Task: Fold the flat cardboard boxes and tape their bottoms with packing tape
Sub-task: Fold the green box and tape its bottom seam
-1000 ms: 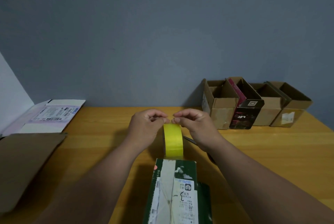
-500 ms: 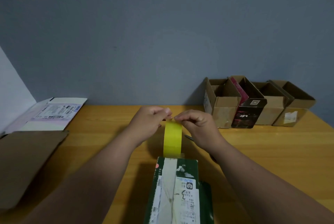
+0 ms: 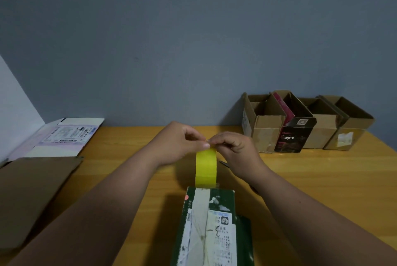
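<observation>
**Where there's room on the tabletop and what's in the way**

The middle is crowded: the green box [image 3: 209,227] sits near centre, the yellow tape roll [image 3: 205,167] stands just past its far end, and both hands [image 3: 178,143] [image 3: 236,147] are bunched at its top. A row of open boxes [image 3: 305,124] blocks the far right by the wall. Flat cardboard [image 3: 32,197] and a white flattened box [image 3: 62,137] cover the left side. Bare tabletop [image 3: 322,179] lies on the right, nearer than the row, with another strip between the left arm and the flat cardboard.
</observation>
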